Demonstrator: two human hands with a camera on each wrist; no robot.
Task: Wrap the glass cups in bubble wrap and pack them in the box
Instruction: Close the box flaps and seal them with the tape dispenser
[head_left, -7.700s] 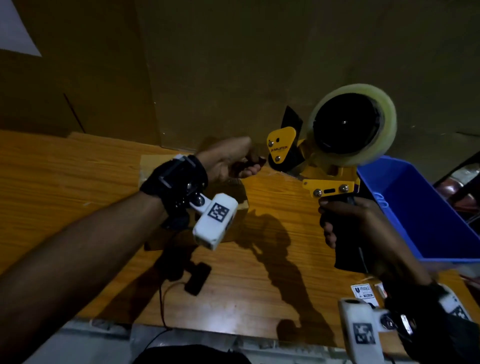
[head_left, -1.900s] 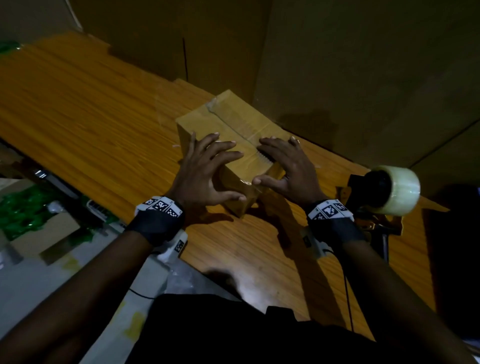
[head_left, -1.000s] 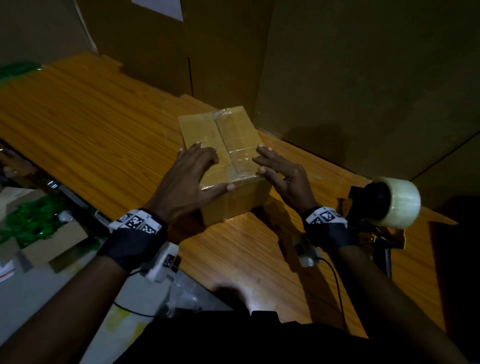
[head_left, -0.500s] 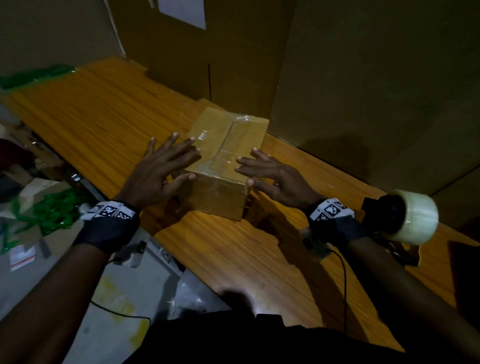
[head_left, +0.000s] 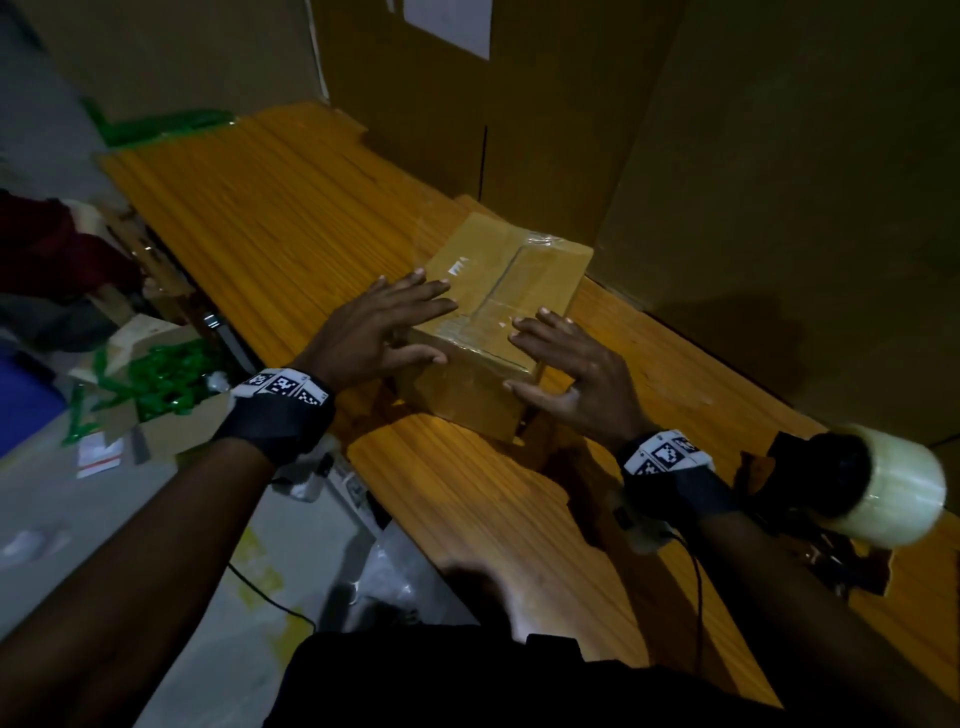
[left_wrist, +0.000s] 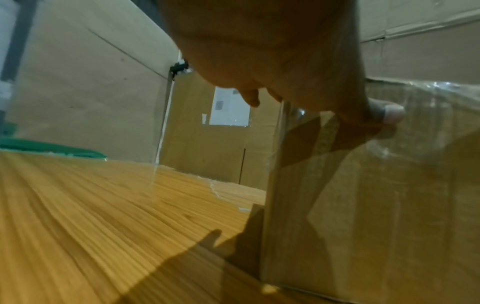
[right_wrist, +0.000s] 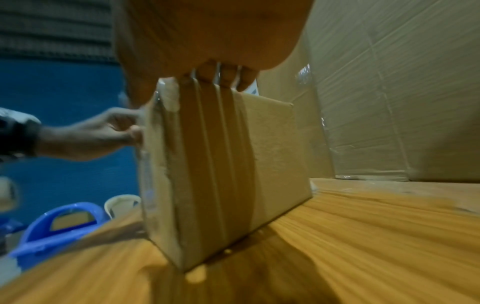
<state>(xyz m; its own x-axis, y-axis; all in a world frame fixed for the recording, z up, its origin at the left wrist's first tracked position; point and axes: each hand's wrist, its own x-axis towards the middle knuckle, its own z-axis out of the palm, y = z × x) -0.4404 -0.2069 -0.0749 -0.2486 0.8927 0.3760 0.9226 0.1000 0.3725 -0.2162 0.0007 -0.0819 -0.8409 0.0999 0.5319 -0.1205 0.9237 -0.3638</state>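
Table (head_left: 291, 223): long wood-grain bench, backed by tall cardboard sheets (head_left: 779, 156) set upright along the far edge. Judged to serve as a backstop, so items pushed back cannot slide off.

Box (head_left: 498, 291): small carton, flaps shut, clear tape seen along the top seam and down the near end. It is stood flat on the table, far end just beside the cardboard sheets. Cups and bubble wrap not visible; presumably sealed inside, cannot be confirmed. Packing judged all but done.

Tape gun (head_left: 883, 488): laid on the table at the right, well apart from box, roll facing the viewer. Prob. parked within reach in case another strip is wanted.

Green scraps (head_left: 161, 374): seen in an open carton on the floor, left of table. Not involved.

L hand (head_left: 379, 332): fingers spread and straight, laid over the box's near-left top corner, thumb pressed on the near end face. In the left wrist view the thumb tip is seen flat on taped card. Nothing gripped.

R hand (head_left: 576, 374): fingers spread, tips resting on the top near the seam, thumb against the near-right corner. No curl round anything.

Both palms are kept flat, one per side. Judged: tape is being smoothed down, or box steadied and squared, w/ even pressure so the seam bonds.
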